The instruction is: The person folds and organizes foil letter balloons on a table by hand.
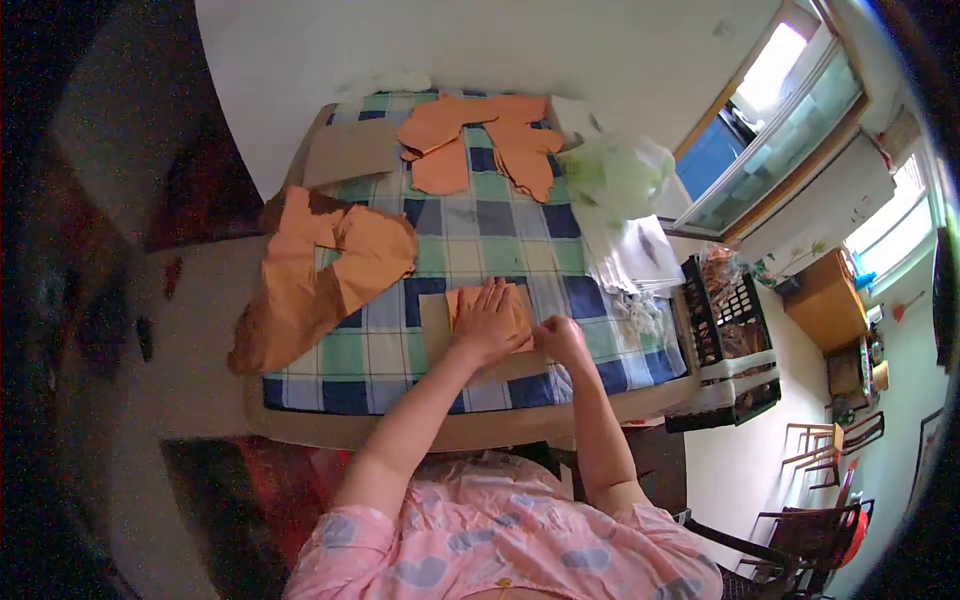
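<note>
My left hand point(487, 325) lies flat with fingers spread on a folded orange piece point(455, 305) of thin, cloth-like sheet. Under that piece is a tan cardboard sheet point(436, 335), near the front of the table. Just to the right, my right hand point(562, 340) is closed, its fingertips right at the orange piece's edge; I cannot tell what is in them. A larger crumpled orange sheet point(340, 255) hangs over the table's left edge.
The table has a blue, green and white checked cloth point(490, 215). More orange pieces point(435, 160) and a brown board point(350, 152) lie at the back. On the right are a pale green plastic bag point(625, 175), white sheets point(645, 255) and a black crate point(725, 310).
</note>
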Demonstrator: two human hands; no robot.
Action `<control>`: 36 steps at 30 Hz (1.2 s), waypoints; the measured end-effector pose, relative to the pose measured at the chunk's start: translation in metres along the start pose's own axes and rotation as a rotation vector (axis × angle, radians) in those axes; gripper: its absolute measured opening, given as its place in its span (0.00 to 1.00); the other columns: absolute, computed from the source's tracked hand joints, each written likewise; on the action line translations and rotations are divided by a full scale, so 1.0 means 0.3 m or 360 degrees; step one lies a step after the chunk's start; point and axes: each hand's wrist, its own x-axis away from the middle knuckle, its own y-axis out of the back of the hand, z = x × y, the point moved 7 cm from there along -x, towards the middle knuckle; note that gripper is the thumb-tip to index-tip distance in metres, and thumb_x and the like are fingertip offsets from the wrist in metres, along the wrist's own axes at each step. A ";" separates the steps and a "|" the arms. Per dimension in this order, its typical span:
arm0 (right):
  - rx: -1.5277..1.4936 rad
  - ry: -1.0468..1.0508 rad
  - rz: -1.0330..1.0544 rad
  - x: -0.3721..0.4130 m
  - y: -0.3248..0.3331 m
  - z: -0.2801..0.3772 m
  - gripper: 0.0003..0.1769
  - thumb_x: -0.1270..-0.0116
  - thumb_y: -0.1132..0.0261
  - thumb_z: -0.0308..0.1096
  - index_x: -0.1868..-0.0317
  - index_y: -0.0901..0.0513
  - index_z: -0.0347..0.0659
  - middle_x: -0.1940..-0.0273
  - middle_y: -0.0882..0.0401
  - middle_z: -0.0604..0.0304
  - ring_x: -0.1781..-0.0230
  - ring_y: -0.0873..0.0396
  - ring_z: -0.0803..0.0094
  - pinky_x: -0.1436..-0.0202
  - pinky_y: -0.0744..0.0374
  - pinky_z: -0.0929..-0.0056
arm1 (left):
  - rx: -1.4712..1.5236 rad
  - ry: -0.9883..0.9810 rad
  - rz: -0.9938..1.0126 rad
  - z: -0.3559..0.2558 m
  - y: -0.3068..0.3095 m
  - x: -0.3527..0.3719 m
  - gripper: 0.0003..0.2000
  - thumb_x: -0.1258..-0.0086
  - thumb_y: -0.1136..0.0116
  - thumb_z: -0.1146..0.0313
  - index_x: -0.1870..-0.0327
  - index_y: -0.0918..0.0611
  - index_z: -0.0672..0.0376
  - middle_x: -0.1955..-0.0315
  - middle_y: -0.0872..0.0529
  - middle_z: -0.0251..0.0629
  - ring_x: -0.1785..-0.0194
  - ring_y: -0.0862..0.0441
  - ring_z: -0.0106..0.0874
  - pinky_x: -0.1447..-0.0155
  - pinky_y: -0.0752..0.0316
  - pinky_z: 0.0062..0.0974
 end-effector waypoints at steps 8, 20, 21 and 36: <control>-0.0883 -0.0246 0.0259 0.131 -0.015 -0.041 0.17 0.40 0.35 0.30 0.51 0.23 0.35 0.79 0.23 0.60 0.82 0.28 0.78 0.82 0.32 0.76 | 0.0093 -0.0048 0.0004 -0.021 -0.004 0.050 0.47 0.40 0.53 0.34 0.28 0.48 0.60 0.28 0.48 0.40 0.24 0.58 0.33 0.27 0.65 0.55; -0.0343 -0.0024 -0.1101 0.254 0.468 -0.344 0.12 0.36 0.38 0.30 0.53 0.23 0.37 0.81 0.28 0.66 0.82 0.33 0.80 0.77 0.32 0.77 | 0.0049 -0.0113 -0.0068 -0.017 0.002 0.062 0.48 0.43 0.51 0.33 0.29 0.45 0.59 0.28 0.49 0.38 0.24 0.57 0.32 0.27 0.64 0.55; -0.0420 0.0087 -0.1222 0.246 0.431 -0.313 0.12 0.36 0.38 0.31 0.53 0.24 0.37 0.81 0.28 0.66 0.82 0.33 0.79 0.77 0.32 0.77 | 0.0075 -0.0119 -0.0082 -0.018 0.006 0.063 0.47 0.43 0.50 0.34 0.29 0.45 0.59 0.28 0.48 0.38 0.24 0.56 0.32 0.27 0.64 0.56; -0.0995 -0.0112 -0.0098 0.204 0.059 -0.199 0.11 0.39 0.37 0.24 0.55 0.24 0.42 0.81 0.27 0.67 0.83 0.31 0.83 0.81 0.33 0.79 | 0.0153 -0.0339 -0.0275 -0.120 0.003 0.166 0.46 0.43 0.48 0.35 0.30 0.43 0.60 0.29 0.45 0.41 0.26 0.51 0.37 0.29 0.60 0.60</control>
